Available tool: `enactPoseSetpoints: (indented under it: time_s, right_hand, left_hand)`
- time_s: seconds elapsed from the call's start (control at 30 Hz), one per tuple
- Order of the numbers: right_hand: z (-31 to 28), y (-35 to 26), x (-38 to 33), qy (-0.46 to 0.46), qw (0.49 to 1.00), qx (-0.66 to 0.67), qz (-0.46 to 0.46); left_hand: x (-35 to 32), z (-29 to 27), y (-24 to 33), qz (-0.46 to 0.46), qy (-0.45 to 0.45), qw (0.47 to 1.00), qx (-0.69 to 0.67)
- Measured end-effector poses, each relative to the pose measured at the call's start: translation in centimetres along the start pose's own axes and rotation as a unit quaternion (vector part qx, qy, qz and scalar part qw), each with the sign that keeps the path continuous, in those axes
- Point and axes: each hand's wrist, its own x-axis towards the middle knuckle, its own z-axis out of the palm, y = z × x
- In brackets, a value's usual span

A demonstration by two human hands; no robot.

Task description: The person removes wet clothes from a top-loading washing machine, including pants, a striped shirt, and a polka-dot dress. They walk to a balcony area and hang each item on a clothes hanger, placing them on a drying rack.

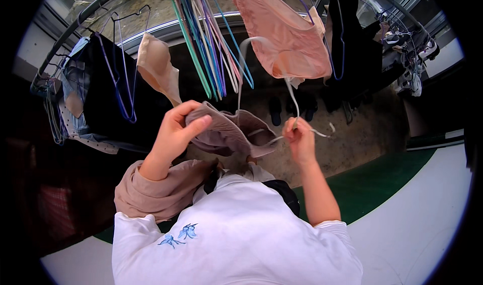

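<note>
Wears white shirt [236, 229], nearest; holds mauve garment [216, 134] above floor [362, 139] in curled left hand [176, 129], pinches pale cord [294, 95] between closed fingertips of right hand [301, 139]. Could snag on hanging pink garment [287, 38] through slack looping upward.

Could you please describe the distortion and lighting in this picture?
Head view: fisheye bending bows the green floor strip and hanging rail; the picture's edges fall to black; the black garment at left loses detail in darkness, while the white shirt and grey-brown garment show clearly.
</note>
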Motion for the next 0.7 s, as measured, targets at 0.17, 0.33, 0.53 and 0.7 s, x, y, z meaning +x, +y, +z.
enactPoseSetpoints:
  time_s: [0.17,0.33,0.53,0.7]
  right_hand:
    - [0.6,-11.1,0.8,-0.106,0.929,-0.306,-0.177]
    - [2.9,-13.1,0.9,-0.137,0.859,-0.470,-0.150]
    - [6.5,-18.3,0.1,-0.125,0.790,-0.579,-0.157]
    - [6.8,-16.4,0.3,-0.198,0.722,-0.655,-0.106]
  left_hand:
    - [-1.7,-1.9,-1.7,0.027,0.049,0.998,-0.041]
    - [-2.9,-2.2,-3.0,0.140,0.062,0.987,0.054]
    - [-3.8,-3.8,-3.7,0.182,0.162,0.965,0.096]
    - [-4.3,-3.8,-2.7,0.183,0.094,0.977,0.059]
